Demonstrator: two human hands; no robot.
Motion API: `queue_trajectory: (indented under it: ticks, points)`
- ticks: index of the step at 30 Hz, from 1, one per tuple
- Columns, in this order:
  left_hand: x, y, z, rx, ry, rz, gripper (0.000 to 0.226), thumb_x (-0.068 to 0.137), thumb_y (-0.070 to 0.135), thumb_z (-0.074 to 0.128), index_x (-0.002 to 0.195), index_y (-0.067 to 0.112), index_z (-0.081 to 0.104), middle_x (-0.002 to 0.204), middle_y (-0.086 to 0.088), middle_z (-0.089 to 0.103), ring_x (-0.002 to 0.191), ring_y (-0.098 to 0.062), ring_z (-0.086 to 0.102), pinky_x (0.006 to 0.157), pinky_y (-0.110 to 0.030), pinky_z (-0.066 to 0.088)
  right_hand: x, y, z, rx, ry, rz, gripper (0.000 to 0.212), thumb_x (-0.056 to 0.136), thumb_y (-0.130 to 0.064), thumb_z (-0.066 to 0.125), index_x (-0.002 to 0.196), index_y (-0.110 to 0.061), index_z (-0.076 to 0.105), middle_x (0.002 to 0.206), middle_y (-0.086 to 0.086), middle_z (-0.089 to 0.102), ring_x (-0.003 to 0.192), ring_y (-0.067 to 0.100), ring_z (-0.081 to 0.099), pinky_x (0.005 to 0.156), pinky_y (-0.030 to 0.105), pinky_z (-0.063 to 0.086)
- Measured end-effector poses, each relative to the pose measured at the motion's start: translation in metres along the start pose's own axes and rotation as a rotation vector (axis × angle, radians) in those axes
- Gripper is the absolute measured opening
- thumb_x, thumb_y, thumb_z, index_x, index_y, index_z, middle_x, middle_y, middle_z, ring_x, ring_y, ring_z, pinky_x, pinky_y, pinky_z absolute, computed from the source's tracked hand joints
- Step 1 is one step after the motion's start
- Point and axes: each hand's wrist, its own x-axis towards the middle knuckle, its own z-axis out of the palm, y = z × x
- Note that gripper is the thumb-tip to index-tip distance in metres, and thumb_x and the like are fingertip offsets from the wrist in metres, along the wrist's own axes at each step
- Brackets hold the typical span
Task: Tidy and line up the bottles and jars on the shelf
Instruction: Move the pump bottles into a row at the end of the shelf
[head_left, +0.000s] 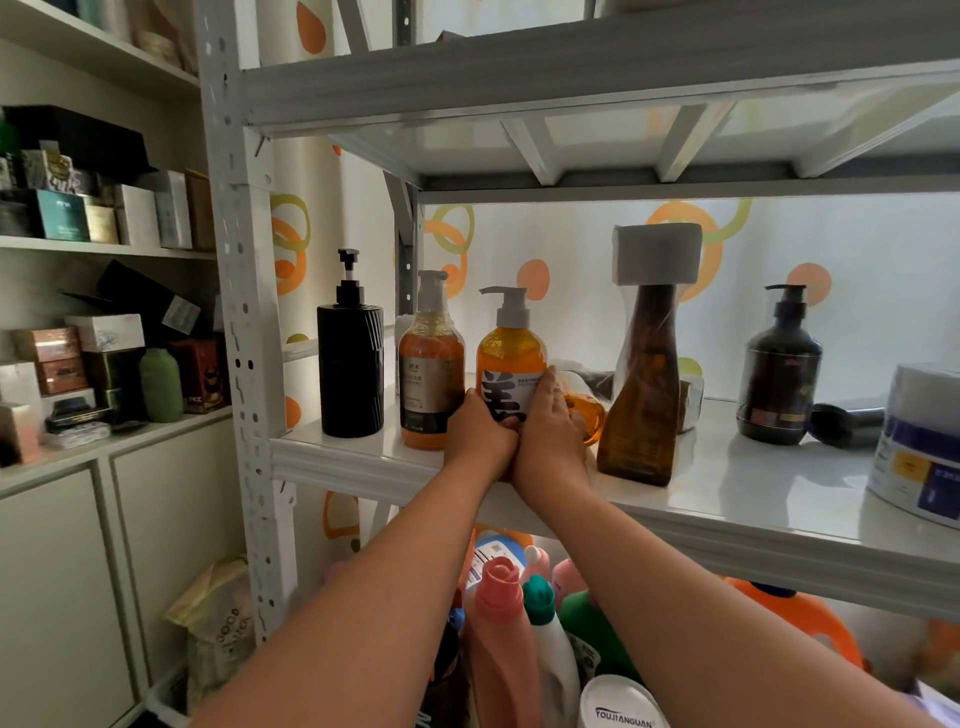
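Orange pump bottle (511, 353) stood upright on the shelf (727, 483), just right of an amber bottle (431, 364). Left grip (480, 431) and right grip (550, 431) were both closed round its lower body. It looked nearly full, so probably weighty, with stiff, smooth plastic that was likely slippery; best held low on the body, not by the pump neck.
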Motion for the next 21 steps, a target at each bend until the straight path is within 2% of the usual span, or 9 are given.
queue_trajectory:
  ticks: [3, 7, 14, 18, 21]
  points:
    - [0.0, -0.001, 0.0, -0.004, -0.011, 0.0, 0.046, 0.086, 0.01, 0.062, 0.13, 0.008, 0.047, 0.127, -0.011, 0.059, 0.118, -0.027, 0.055, 0.089, -0.028, 0.042, -0.003, -0.002, -0.001, -0.044, 0.033, 0.042, 0.08, 0.091, -0.023, 0.058, 0.149, -0.018, 0.004, 0.153, 0.013, 0.011, 0.139, 0.031, 0.02, 0.107, 0.041, 0.035]
    - [-0.001, -0.003, -0.001, 0.003, -0.016, 0.001, 0.049, 0.085, 0.009, 0.063, 0.131, 0.009, 0.045, 0.128, -0.01, 0.058, 0.119, -0.027, 0.055, 0.093, -0.03, 0.044, -0.003, 0.0, -0.005, -0.251, 0.099, 0.006, 0.064, 0.091, -0.028, 0.055, 0.144, -0.01, 0.025, 0.148, 0.017, 0.024, 0.136, 0.033, 0.021, 0.111, 0.038, 0.027]
    - [-0.004, 0.0, -0.003, 0.009, -0.019, -0.034, 0.053, 0.088, 0.007, 0.059, 0.133, 0.007, 0.03, 0.133, -0.013, 0.052, 0.121, -0.028, 0.053, 0.098, -0.036, 0.045, 0.001, -0.003, -0.011, -0.421, 0.079, -0.054, 0.056, 0.094, -0.026, 0.048, 0.141, 0.0, 0.03, 0.149, 0.022, 0.026, 0.14, 0.038, 0.017, 0.115, 0.041, 0.019]
    - [-0.011, -0.001, -0.002, 0.003, 0.057, 0.01, 0.045, 0.089, 0.012, 0.06, 0.128, 0.006, 0.039, 0.129, -0.013, 0.056, 0.117, -0.028, 0.055, 0.091, -0.032, 0.045, 0.007, -0.003, -0.008, -0.438, 0.036, -0.004, 0.058, 0.094, -0.022, 0.049, 0.143, -0.001, 0.026, 0.151, 0.028, 0.016, 0.141, 0.044, 0.012, 0.115, 0.046, 0.022]
    - [-0.017, -0.002, -0.001, 0.01, 0.125, 0.048, 0.04, 0.089, 0.015, 0.06, 0.126, 0.007, 0.044, 0.125, -0.011, 0.059, 0.115, -0.028, 0.057, 0.089, -0.03, 0.046, 0.011, 0.0, -0.005, -0.448, 0.035, -0.001, 0.057, 0.094, -0.018, 0.049, 0.144, -0.002, 0.025, 0.151, 0.029, 0.018, 0.14, 0.046, 0.015, 0.113, 0.046, 0.025]
